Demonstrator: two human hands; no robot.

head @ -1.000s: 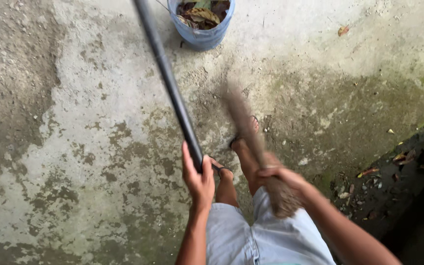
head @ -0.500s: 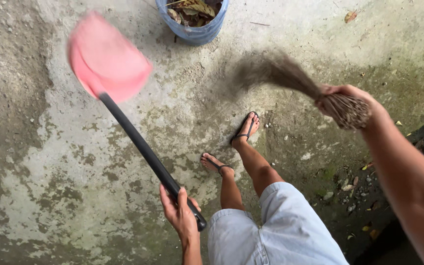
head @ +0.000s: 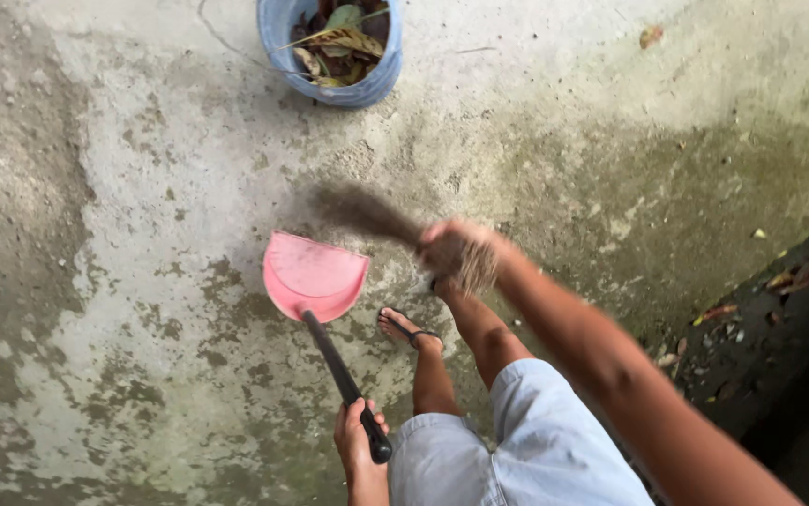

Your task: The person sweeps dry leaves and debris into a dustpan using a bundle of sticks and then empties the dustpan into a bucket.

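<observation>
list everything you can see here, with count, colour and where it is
dustpan: 1, pink with black handle, on the concrete at centre
hand broom: 1, brown bristles, blurred, just above the dustpan
bucket: 1, blue, holding dry leaves, top centre
loose leaves: a few, brown and orange, dark strip at right
concrete floor: 1, grey, stained
sandals: dark, on the feet, centre
shorts: 1, pale blue, bottom
left hand: grips dustpan handle
right hand: grips broom

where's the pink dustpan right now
In the head view the pink dustpan sits on the concrete floor just left of centre, ahead of the sandalled left foot, its black handle running back to the left hand, with the blurred broom just right.
</observation>
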